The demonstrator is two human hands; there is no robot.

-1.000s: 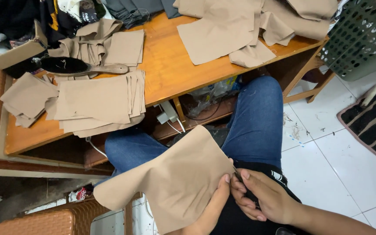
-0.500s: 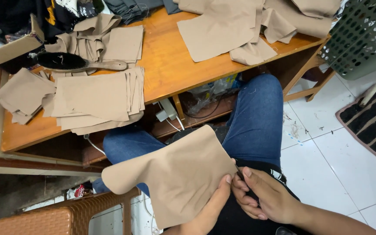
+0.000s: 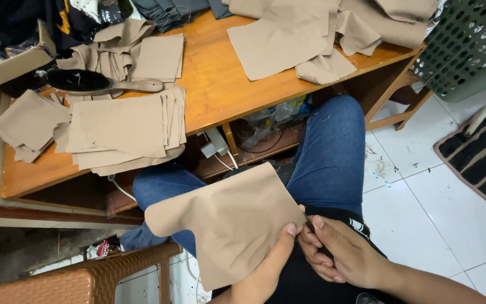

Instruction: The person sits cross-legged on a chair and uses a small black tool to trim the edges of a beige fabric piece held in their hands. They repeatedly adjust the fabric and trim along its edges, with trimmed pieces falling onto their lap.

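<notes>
My left hand [image 3: 277, 256] pinches the right edge of a tan fabric piece [image 3: 223, 222] that lies spread over my lap in blue jeans [image 3: 330, 152]. Close against it, my right hand [image 3: 341, 253] has its fingers curled around a thin dark tool [image 3: 308, 223] whose tip meets the fabric's edge beside my left thumb. What kind of tool it is cannot be made out.
A wooden table [image 3: 220, 84] ahead carries stacks of cut tan fabric [image 3: 122, 126], more tan pieces [image 3: 310, 39] and a wooden-handled brush [image 3: 99, 83]. A brown woven stool [image 3: 85, 278] stands at lower left, a green plastic basket [image 3: 468, 45] and a striped mat [image 3: 482, 160] at right.
The view has shifted slightly. Both hands stay together at the fabric's edge, with hardly any movement.
</notes>
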